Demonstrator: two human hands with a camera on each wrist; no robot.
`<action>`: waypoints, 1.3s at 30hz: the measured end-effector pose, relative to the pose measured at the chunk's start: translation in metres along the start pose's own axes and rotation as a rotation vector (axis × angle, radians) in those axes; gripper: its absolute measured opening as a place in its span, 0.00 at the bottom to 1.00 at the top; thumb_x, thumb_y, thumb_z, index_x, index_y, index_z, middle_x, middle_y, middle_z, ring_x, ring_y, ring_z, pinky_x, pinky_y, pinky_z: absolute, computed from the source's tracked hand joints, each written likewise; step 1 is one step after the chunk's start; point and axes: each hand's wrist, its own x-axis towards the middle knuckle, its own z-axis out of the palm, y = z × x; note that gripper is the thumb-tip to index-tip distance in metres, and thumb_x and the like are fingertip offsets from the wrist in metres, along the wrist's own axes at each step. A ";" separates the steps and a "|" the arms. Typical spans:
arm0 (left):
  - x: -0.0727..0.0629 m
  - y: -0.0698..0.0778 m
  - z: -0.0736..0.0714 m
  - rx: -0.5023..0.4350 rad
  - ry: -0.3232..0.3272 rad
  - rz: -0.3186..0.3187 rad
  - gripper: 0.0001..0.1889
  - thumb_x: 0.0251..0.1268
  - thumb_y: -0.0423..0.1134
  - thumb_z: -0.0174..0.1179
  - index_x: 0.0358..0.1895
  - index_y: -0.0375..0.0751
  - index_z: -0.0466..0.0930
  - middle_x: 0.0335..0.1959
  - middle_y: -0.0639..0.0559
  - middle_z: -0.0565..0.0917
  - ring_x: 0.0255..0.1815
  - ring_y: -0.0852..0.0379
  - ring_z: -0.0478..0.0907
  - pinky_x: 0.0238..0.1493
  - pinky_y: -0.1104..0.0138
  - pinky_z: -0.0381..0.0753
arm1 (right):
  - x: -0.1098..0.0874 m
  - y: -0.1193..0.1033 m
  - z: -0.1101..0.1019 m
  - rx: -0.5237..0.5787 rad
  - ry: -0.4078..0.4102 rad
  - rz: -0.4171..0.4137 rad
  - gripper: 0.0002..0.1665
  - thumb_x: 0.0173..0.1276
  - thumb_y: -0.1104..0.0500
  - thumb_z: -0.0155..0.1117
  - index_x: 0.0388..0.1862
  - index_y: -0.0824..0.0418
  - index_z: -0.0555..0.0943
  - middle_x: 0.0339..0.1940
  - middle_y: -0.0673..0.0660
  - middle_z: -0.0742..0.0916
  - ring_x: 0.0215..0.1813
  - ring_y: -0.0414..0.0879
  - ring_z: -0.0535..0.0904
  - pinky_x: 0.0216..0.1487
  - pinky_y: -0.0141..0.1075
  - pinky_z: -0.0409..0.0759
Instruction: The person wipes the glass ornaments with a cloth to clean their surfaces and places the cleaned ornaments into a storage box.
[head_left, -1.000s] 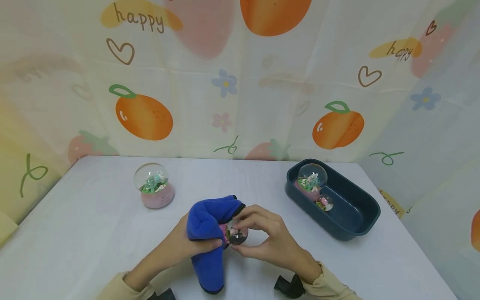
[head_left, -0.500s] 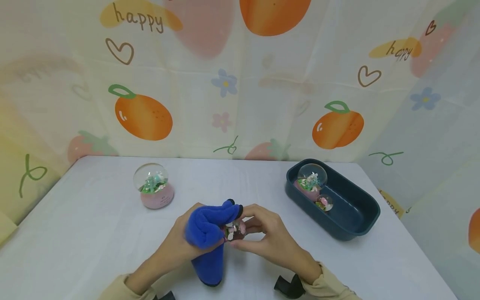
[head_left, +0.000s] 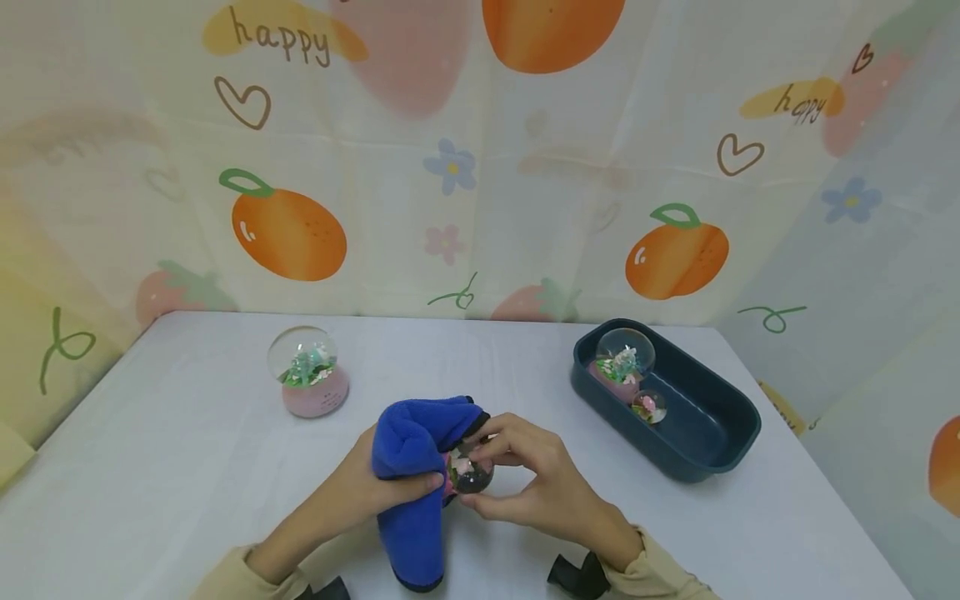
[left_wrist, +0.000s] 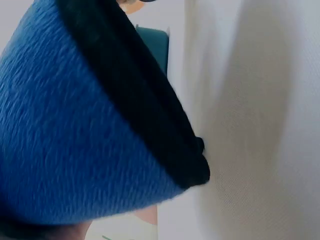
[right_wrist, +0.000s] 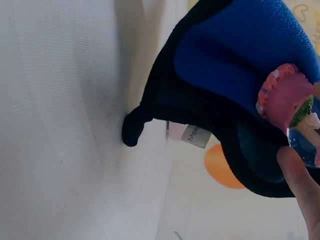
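A small snow globe [head_left: 468, 472] with a pink base is held low over the middle of the table. My left hand [head_left: 382, 487] grips a blue cloth [head_left: 408, 442] with black edging, folded around the globe's base. From the other side, my right hand [head_left: 536, 467] pinches the clear dome between thumb and fingers. The right wrist view shows the pink base [right_wrist: 287, 95] against the blue cloth [right_wrist: 235, 55] and a fingertip [right_wrist: 295, 167] at the dome. Blue cloth [left_wrist: 75, 130] fills much of the left wrist view, hiding the left fingers there.
At the back left of the white table [head_left: 187, 450] stands a larger snow globe [head_left: 311, 375] on a pink base. A dark blue tray [head_left: 705, 417] at the right holds another large snow globe [head_left: 622, 362] and a small one [head_left: 648, 406]. A printed curtain hangs behind.
The cloth bunches up over the small globe's base and then loosens again, its lower end shifting slightly. The globe turns a little between my hands. The other globes and the tray stay put.
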 end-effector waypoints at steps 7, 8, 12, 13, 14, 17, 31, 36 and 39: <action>0.000 0.001 0.001 0.030 0.041 0.043 0.29 0.56 0.36 0.72 0.60 0.44 0.71 0.49 0.50 0.83 0.49 0.59 0.82 0.52 0.64 0.80 | 0.001 0.000 -0.001 0.001 -0.005 0.031 0.27 0.51 0.70 0.78 0.51 0.61 0.79 0.49 0.61 0.84 0.49 0.50 0.84 0.45 0.33 0.86; 0.000 0.001 0.002 0.041 0.056 0.056 0.28 0.55 0.36 0.72 0.60 0.45 0.71 0.50 0.51 0.83 0.49 0.60 0.82 0.52 0.64 0.80 | 0.002 0.000 -0.001 0.007 -0.010 0.046 0.28 0.52 0.69 0.78 0.52 0.61 0.79 0.49 0.60 0.84 0.49 0.49 0.84 0.45 0.33 0.86; 0.000 0.001 0.004 0.068 0.105 0.129 0.27 0.53 0.33 0.73 0.57 0.47 0.73 0.49 0.52 0.83 0.49 0.61 0.82 0.52 0.65 0.80 | 0.002 -0.001 -0.002 0.043 -0.032 0.106 0.28 0.55 0.67 0.77 0.56 0.62 0.79 0.52 0.61 0.84 0.48 0.49 0.85 0.43 0.33 0.86; 0.000 0.000 0.005 0.076 0.114 0.157 0.28 0.53 0.32 0.74 0.57 0.46 0.73 0.48 0.52 0.83 0.49 0.62 0.81 0.52 0.65 0.80 | 0.002 -0.001 -0.002 0.056 -0.037 0.119 0.28 0.56 0.67 0.76 0.56 0.62 0.79 0.52 0.62 0.84 0.47 0.49 0.86 0.43 0.33 0.86; 0.001 0.000 0.005 0.081 0.118 0.176 0.28 0.52 0.32 0.74 0.56 0.46 0.73 0.47 0.52 0.84 0.48 0.62 0.82 0.52 0.66 0.80 | 0.002 0.000 -0.002 0.061 -0.039 0.127 0.27 0.56 0.67 0.76 0.56 0.63 0.79 0.52 0.62 0.84 0.46 0.49 0.86 0.42 0.33 0.86; 0.001 -0.001 0.006 0.100 0.127 0.222 0.27 0.52 0.31 0.74 0.56 0.46 0.74 0.47 0.52 0.84 0.49 0.63 0.82 0.52 0.66 0.80 | 0.001 0.001 -0.002 0.080 -0.038 0.142 0.25 0.57 0.67 0.75 0.54 0.63 0.79 0.49 0.62 0.85 0.43 0.48 0.86 0.40 0.33 0.86; 0.000 0.002 0.001 0.117 0.155 0.028 0.26 0.59 0.36 0.69 0.60 0.41 0.72 0.53 0.48 0.83 0.54 0.56 0.80 0.55 0.56 0.80 | 0.000 0.001 -0.002 0.003 -0.052 0.021 0.22 0.52 0.71 0.77 0.46 0.59 0.81 0.51 0.62 0.84 0.47 0.49 0.85 0.44 0.33 0.86; 0.000 0.003 -0.002 0.022 -0.011 -0.087 0.33 0.60 0.40 0.68 0.67 0.36 0.66 0.56 0.41 0.81 0.55 0.48 0.80 0.54 0.50 0.79 | 0.001 0.001 -0.003 -0.017 -0.039 -0.022 0.23 0.50 0.73 0.76 0.44 0.58 0.80 0.52 0.61 0.84 0.51 0.52 0.85 0.48 0.32 0.85; 0.000 0.002 -0.001 0.030 -0.005 -0.067 0.33 0.59 0.39 0.69 0.66 0.39 0.66 0.55 0.44 0.81 0.54 0.53 0.81 0.54 0.54 0.79 | 0.001 0.001 -0.003 -0.019 -0.045 -0.017 0.25 0.51 0.74 0.75 0.46 0.59 0.79 0.54 0.62 0.84 0.52 0.52 0.84 0.48 0.33 0.85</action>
